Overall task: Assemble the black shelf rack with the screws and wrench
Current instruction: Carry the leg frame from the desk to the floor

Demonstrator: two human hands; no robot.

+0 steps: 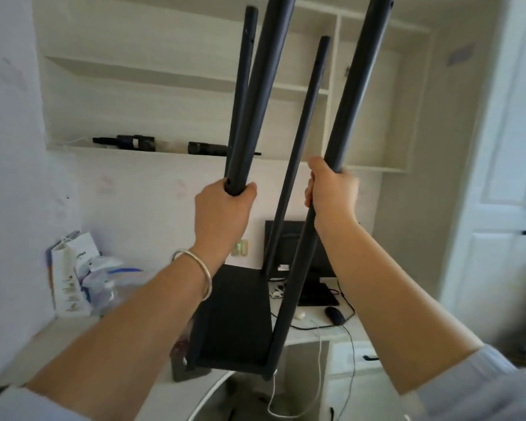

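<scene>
The black shelf rack (240,317) stands in the middle of the view: one black board low down with several long black tubes rising from its corners and leaning toward me. My left hand (222,208) is wrapped around the near left tube (261,95), a silver bangle on that wrist. The near right tube (359,86) is gripped by my right hand (331,189) at about the same height. Two far tubes (301,147) stand free behind. No screws or wrench are visible.
A white desk (340,326) under the rack holds a black monitor (289,238), a black mouse (335,315), cables and a white paper bag (73,268). Pale wall shelves (152,74) hang behind, with dark tools (125,142) on the lowest one. A white door (504,177) is at right.
</scene>
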